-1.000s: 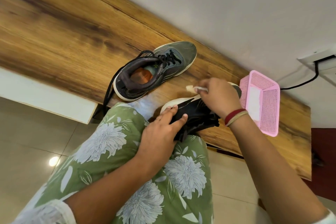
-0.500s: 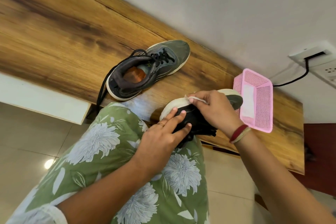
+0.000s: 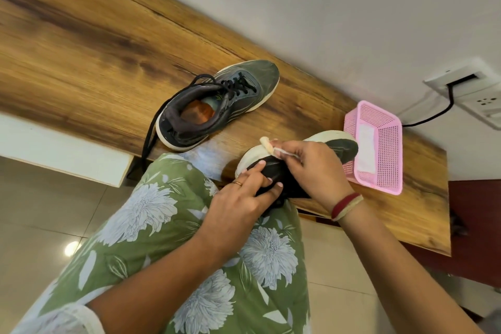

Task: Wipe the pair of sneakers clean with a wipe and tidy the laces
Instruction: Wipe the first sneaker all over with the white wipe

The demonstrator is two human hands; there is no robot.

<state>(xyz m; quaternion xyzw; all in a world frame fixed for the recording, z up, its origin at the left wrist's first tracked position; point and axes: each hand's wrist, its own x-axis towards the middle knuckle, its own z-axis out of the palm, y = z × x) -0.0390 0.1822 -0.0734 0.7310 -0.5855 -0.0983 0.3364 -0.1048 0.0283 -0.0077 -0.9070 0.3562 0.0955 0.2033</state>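
Right hand (image 3: 317, 168) pinches wipe (image 3: 267, 145) on sneaker (image 3: 343, 148); left hand (image 3: 238, 203) apparently clamps its upper.

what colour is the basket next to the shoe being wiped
Pink. The basket shows best in the head view, the only view here.

You've got two sneakers, the upright sneaker (image 3: 217, 106) and the held sneaker (image 3: 347, 148), plus one crumpled wipe (image 3: 267, 145), one pink mesh basket (image 3: 390, 141) and one white sheet (image 3: 366, 148) inside it

Bright, even light; floor (image 3: 71, 248) glare spot, wide-angle bending, soft edges.
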